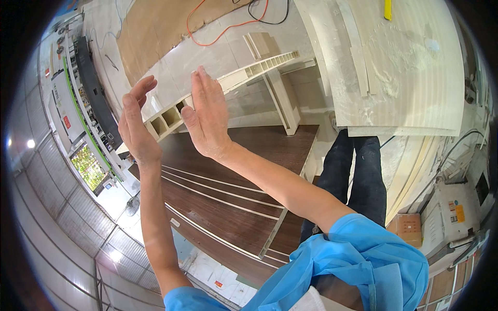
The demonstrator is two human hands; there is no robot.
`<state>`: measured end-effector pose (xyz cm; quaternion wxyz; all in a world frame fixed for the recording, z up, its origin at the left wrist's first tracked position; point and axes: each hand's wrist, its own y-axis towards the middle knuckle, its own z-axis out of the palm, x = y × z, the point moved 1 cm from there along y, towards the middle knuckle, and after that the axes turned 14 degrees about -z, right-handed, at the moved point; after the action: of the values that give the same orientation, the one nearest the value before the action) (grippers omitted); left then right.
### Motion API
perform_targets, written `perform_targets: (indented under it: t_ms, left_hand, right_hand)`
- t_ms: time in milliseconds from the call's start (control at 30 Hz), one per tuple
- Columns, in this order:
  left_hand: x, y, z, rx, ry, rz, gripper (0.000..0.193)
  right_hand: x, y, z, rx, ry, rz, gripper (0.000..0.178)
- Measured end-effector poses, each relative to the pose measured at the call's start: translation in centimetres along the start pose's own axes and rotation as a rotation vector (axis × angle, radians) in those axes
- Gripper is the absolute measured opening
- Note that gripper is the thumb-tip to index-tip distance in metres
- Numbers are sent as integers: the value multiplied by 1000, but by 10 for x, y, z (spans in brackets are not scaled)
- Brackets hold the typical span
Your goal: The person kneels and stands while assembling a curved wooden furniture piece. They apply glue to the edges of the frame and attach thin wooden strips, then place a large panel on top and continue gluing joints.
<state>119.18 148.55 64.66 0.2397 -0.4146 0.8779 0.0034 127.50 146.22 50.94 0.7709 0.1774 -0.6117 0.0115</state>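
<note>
Both of my hands are raised in front of me with the palms turned toward each other and a gap between them. My left hand (139,124) has its fingers slightly bent and apart from the thumb, and it holds nothing. Flat and stretched out, my right hand (207,114) is also without anything in it. Behind the hands runs a long pale wooden strip (234,79) with a row of square hollow cells. Whether either hand touches it, I cannot tell. My right hand hides part of it. Dark brown wood-grain panels (280,147) lie below, with pale edges showing.
A pale upright support (282,106) stands under the strip. At the right, a large pale board (415,67) carries sawdust and a yellow object (388,9). An orange cable (207,42) crosses the floor near a brown sheet (161,31). A cardboard box (406,228) sits beside a white machine (448,212).
</note>
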Motion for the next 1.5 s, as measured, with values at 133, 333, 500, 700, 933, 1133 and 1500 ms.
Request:
perform_targets:
  t_ms: [133,333,500,700,933,1133,1500]
  left_hand:
    - [0,1,0,-5,2,-6,69]
    - [-1,0,2,-33,-13,2,67]
    - [-2,0,1,-28,-18,-6,68]
    - [2,-1,0,-15,-17,2,69]
    - [1,0,1,-41,-44,11,66]
    - [1,-1,0,-30,-25,13,70]
    - [0,1,3,-50,-41,20,67]
  right_hand:
    - [10,2,4,-46,19,-57,74]
    - [30,7,5,-9,11,-43,70]
    - [31,12,-6,-270,600,339,53]
    - [-31,16,-32,-700,1223,601,50]
    - [-98,-10,-43,-486,779,454,56]
    - [-87,-12,-35,-143,209,233,66]
    - [-19,-9,-12,16,14,104,73]
